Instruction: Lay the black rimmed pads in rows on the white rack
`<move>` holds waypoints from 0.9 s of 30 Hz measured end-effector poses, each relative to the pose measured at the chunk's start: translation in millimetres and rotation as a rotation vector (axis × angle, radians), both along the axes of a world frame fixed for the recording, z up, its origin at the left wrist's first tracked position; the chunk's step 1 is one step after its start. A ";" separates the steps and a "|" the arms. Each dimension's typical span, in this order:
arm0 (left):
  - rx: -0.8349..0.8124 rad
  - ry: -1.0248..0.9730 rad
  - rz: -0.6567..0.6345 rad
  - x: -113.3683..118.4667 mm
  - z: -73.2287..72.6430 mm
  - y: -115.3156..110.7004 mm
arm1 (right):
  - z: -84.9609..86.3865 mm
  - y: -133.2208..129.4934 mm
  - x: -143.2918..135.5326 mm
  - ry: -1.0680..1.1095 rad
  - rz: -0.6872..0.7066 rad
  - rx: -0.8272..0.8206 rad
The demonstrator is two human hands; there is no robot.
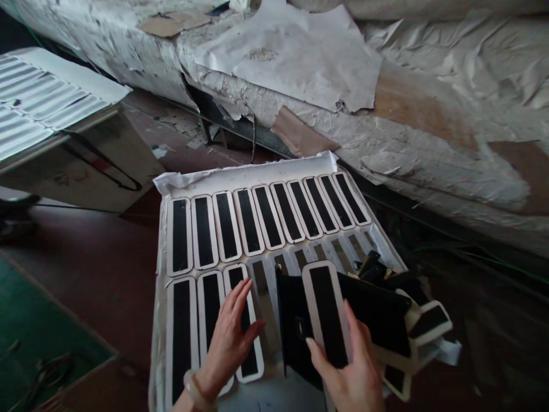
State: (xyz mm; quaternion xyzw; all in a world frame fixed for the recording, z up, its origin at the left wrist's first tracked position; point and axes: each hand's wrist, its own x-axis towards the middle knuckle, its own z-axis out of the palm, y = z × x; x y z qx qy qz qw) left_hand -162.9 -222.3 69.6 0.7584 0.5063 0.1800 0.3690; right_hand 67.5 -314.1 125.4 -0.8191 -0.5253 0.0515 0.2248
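My right hand [349, 366] grips a flat rounded strip [326, 306], black in the middle with a pale border, between thumb and fingers. My left hand [231, 332], a pale bangle on its wrist, is over the third strip [237, 279] of the near row, fingers apart and holding nothing. Similar strips [261, 214] lie side by side in a far row on the board [158, 309]. Behind the held strip is a black case-like piece [295, 320], partly hidden. To the right, more strips [429, 321] and black pieces [398, 280] lie in a loose pile.
White paper [249, 171] folds over the board's far edge. A long bench [429, 86] covered in crumpled, smeared paper runs behind. At left stands a box-like stand [103, 154] with pale ridged strips on top. A green panel [43, 332] lies at lower left.
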 end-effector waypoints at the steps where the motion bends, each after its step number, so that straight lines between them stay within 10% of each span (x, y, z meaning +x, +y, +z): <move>1: 0.033 0.033 -0.021 -4.4 -5.8 -1.5 | 0.3 9.1 -5.1 0.016 -0.039 0.040; 8: 0.261 0.276 -0.264 -20.5 -37.2 -12.2 | -14.2 46.0 -44.7 -0.076 -0.063 0.165; 18: 0.403 0.411 -0.335 -22.9 -52.3 -27.7 | -70.2 24.1 -85.3 -0.052 -0.078 -0.105; 27: 0.283 0.404 -0.418 -31.8 -69.5 -27.2 | -88.0 52.4 -88.5 0.007 -0.011 -0.187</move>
